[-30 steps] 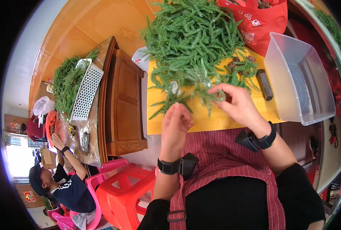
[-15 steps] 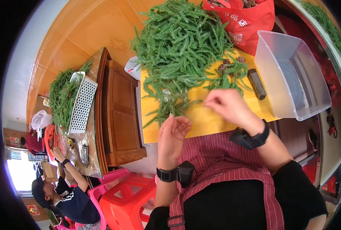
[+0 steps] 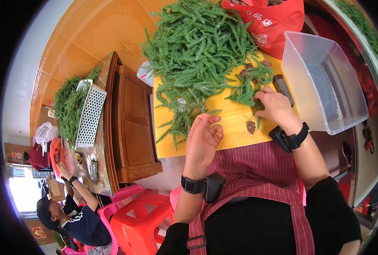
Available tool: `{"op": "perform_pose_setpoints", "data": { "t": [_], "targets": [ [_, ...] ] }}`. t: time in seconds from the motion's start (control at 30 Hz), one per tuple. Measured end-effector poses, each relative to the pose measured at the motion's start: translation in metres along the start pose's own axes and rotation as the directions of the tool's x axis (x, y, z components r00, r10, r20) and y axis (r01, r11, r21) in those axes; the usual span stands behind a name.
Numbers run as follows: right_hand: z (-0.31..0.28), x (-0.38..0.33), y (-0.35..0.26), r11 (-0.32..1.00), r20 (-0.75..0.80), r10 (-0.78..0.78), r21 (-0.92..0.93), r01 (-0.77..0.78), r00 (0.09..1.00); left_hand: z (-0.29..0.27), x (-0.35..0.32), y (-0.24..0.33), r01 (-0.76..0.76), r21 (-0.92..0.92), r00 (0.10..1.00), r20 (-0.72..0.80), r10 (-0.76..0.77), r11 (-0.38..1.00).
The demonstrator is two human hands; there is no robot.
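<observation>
My left hand [image 3: 204, 138] is above the front of the yellow tabletop [image 3: 231, 138], palm turned up. Its fingers are loosely curled and apart, with nothing visible in them. Just beyond it lie loose green artificial pine sprigs [image 3: 182, 121]. My right hand [image 3: 277, 108] reaches into a small bunch of green sprigs [image 3: 244, 92] with pine cones [image 3: 266, 63]. Its thumb and fingers curl around part of the greenery, and the palm hides most of the grip. A single brown pine cone [image 3: 250, 126] with thin stems lies below the right fingertips.
A big heap of green sprigs [image 3: 197, 46] covers the far tabletop. A red bag [image 3: 278, 25] of cones stands behind. Right are a dark stick bundle [image 3: 283, 87] and a clear plastic bin [image 3: 299, 80]. Leftward, a person [image 3: 80, 221] works beside a white perforated basket [image 3: 91, 117].
My right hand has moved right, from the middle of the tabletop to the sprig bunch. The single pine cone now shows beneath it. My left hand has shifted slightly right and up.
</observation>
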State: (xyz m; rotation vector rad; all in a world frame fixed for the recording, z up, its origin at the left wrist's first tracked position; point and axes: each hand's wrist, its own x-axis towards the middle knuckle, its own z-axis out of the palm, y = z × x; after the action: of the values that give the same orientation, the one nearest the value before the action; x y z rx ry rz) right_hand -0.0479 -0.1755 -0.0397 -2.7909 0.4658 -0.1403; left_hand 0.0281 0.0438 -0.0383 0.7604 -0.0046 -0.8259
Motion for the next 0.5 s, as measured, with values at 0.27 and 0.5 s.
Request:
{"op": "perform_pose_setpoints", "data": {
  "t": [0.27, 0.5],
  "targets": [
    [-0.015, 0.006, 0.021, 0.964, -0.118, -0.13, 0.217, 0.153, 0.985, 0.003, 0.004, -0.005, 0.014, 0.006, 1.0, 0.013, -0.014, 1.0],
    [-0.045, -0.001, 0.014, 0.424, 0.242, -0.018, 0.88, -0.211, 0.97, 0.012, 0.007, -0.011, 0.04, 0.043, 0.999, 0.011, -0.04, 0.998]
  ]
}}
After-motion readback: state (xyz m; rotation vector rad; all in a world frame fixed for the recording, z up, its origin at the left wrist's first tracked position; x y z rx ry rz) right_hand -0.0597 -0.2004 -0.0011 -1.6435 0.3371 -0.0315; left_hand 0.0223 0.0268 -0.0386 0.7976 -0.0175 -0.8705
